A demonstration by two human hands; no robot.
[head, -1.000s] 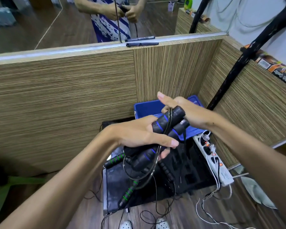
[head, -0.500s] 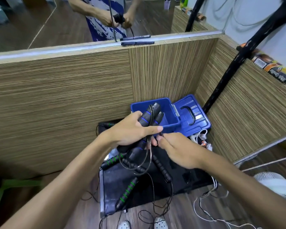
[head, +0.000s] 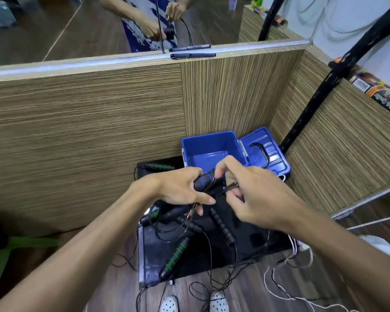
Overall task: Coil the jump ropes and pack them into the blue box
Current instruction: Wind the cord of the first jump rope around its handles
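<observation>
My left hand (head: pixel 180 188) grips the black, blue-ringed handles of a jump rope (head: pixel 203 182), its thin cord hanging in loops below. My right hand (head: pixel 254 197) pinches that cord (head: pixel 231 186) just right of the handles. Behind both hands the blue box (head: pixel 203 145) stands with its lid (head: pixel 265 152) folded back to the right; what shows of its inside holds nothing. On the black mat (head: pixel 212 251) lie a green-ringed rope handle (head: pixel 175 257), another green-ringed handle (head: pixel 159 166) at the back left, and an all-black handle (head: pixel 222 226).
Striped wooden panels (head: pixel 88 136) wall in the corner, with a mirror above. A black pole (head: pixel 313 95) leans at the right. Loose black cords (head: pixel 209 287) and white cables (head: pixel 286 278) trail over the floor by my shoes (head: pixel 218 301). A pen (head: pixel 193 55) lies on the ledge.
The handle bundle has come down from in front of the box to lower over the mat. My right hand left the handle tips and now pinches the cord beside them.
</observation>
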